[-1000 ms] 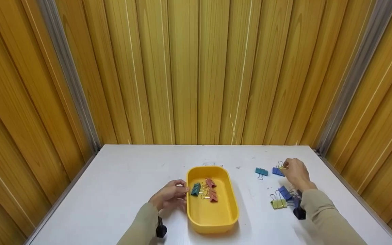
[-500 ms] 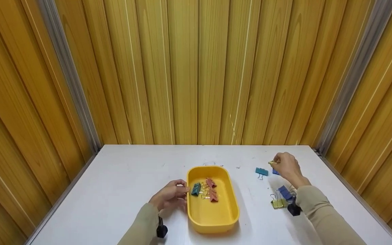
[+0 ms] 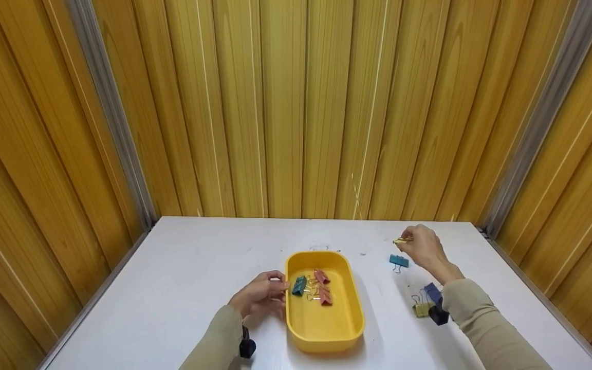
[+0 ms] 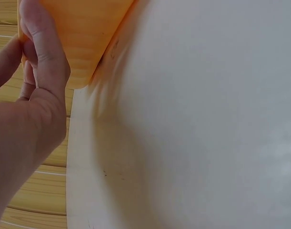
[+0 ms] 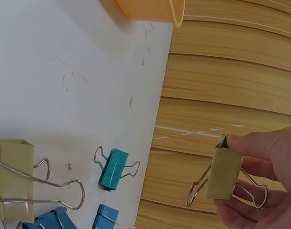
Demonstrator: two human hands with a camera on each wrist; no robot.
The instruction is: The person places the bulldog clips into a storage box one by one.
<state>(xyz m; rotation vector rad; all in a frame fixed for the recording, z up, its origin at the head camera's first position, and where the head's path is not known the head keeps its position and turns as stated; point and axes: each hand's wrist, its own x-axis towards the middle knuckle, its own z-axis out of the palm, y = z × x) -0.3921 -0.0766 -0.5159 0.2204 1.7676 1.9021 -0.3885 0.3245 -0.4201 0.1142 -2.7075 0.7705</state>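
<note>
My right hand (image 3: pixel 409 240) is raised a little over the white table (image 3: pixel 183 277) and pinches a yellow-green binder clip (image 3: pixel 401 240) between thumb and fingers. The right wrist view shows that clip (image 5: pixel 224 174) clear of the table, with its wire handles out. Below it a teal clip (image 3: pixel 399 261) lies on the table. My left hand (image 3: pixel 274 288) grips the left rim of a yellow tray (image 3: pixel 327 336); in the left wrist view its fingers (image 4: pixel 43 52) curl on the tray wall (image 4: pixel 88 28). In the tray lie a teal clip (image 3: pixel 299 285) and two red clips (image 3: pixel 323 288).
Near my right forearm lie a blue clip (image 3: pixel 432 292) and a yellow clip (image 3: pixel 422 309). The right wrist view shows the teal clip (image 5: pixel 114 168), a yellow clip (image 5: pixel 12 176) and blue clips (image 5: pixel 50 220) on the table. Wooden panel walls close in the back and sides.
My right hand has lifted the yellow-green clip off the table and carried it left and up, away from the blue clip. The left hand has stayed on the tray rim.
</note>
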